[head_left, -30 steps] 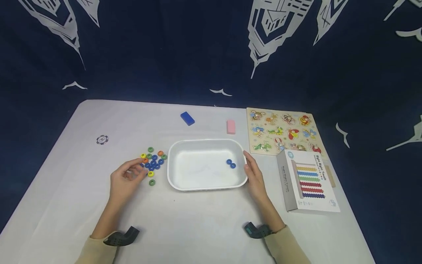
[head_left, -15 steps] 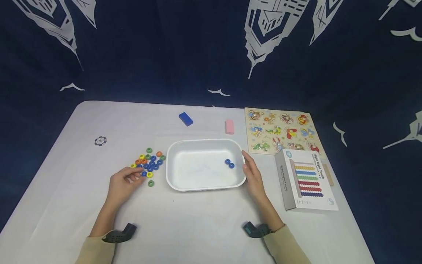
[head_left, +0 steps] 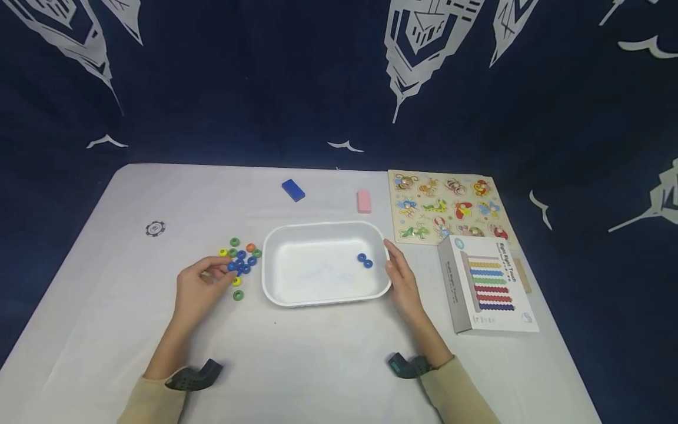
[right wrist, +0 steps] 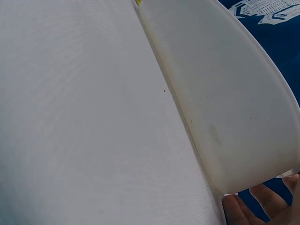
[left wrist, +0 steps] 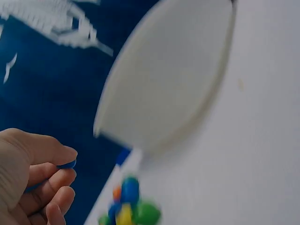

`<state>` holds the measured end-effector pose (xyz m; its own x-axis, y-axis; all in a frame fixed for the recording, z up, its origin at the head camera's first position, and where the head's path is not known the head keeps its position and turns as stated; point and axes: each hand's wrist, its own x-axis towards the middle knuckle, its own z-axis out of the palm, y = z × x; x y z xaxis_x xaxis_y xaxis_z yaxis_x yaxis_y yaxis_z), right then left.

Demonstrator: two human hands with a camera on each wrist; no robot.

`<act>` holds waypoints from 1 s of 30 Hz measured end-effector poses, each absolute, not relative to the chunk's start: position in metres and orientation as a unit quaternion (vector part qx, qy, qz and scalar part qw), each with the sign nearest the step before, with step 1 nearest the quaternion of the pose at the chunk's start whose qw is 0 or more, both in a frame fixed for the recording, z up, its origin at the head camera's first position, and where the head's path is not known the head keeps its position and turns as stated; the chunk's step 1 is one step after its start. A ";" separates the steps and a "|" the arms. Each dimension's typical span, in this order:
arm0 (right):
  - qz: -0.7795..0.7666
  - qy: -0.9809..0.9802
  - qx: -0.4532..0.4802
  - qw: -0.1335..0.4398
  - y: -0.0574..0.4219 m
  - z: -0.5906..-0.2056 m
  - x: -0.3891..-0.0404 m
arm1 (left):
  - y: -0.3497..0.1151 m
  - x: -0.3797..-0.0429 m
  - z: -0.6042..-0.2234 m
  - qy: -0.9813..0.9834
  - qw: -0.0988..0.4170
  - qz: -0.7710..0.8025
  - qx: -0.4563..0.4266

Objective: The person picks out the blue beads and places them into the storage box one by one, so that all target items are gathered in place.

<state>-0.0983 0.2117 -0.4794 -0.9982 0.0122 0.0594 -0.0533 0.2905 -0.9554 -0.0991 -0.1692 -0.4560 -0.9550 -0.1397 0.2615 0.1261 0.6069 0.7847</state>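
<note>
At the left of the table in the head view, my left hand (head_left: 201, 288) pinches a blue bead (head_left: 231, 267) between thumb and finger. That blue bead (left wrist: 69, 164) also shows between the fingertips in the left wrist view. Around and behind the fingertips lies a cluster of blue, green, yellow and orange beads (head_left: 251, 261), partly hidden by the hand. A white tray (head_left: 312, 303) stands at the middle, with two blue beads (head_left: 364, 260) in its right part. My right hand (head_left: 406, 288) holds the tray's right end, thumb at the rim and fingers against the outer wall.
Behind the tray lie a blue block (head_left: 293, 190) and a pink block (head_left: 364, 201). An insect puzzle board (head_left: 450, 206) is at the back right, with a white toy box (head_left: 489, 288) overlapping its front. A round chip (head_left: 155, 228) lies at the far left.
My left hand has taken up the blue bead at the front of the cluster and moved slightly away from the table's front edge. My right hand stays at the tray. The head view has shifted slightly.
</note>
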 end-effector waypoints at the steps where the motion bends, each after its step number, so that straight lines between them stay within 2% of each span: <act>1: 0.595 -0.803 0.015 0.027 0.211 -0.479 -0.099 | -0.162 -0.102 -0.449 -0.876 0.139 -0.461 -0.008; 5: 0.597 -0.802 0.016 0.027 0.210 -0.476 -0.100 | -0.117 -0.117 -0.424 -0.853 0.064 -0.513 -0.066; 9: 0.590 -0.807 0.013 0.028 0.211 -0.476 -0.099 | -0.062 -0.135 -0.414 -0.841 -0.014 -0.528 -0.113; 14: 0.584 -0.811 0.012 0.027 0.209 -0.473 -0.097 | -0.009 -0.158 -0.427 -0.836 -0.054 -0.522 -0.159; 21: 0.594 -0.804 0.010 0.016 0.201 -0.453 -0.090 | 0.020 -0.168 -0.452 -0.849 -0.123 -0.489 -0.158; 26: 0.593 -0.805 0.012 0.019 0.206 -0.464 -0.094 | 0.025 -0.168 -0.461 -0.875 -0.129 -0.425 -0.193; 30: 0.584 -0.811 0.010 0.030 0.209 -0.476 -0.098 | 0.027 -0.169 -0.464 -0.901 -0.098 -0.365 -0.215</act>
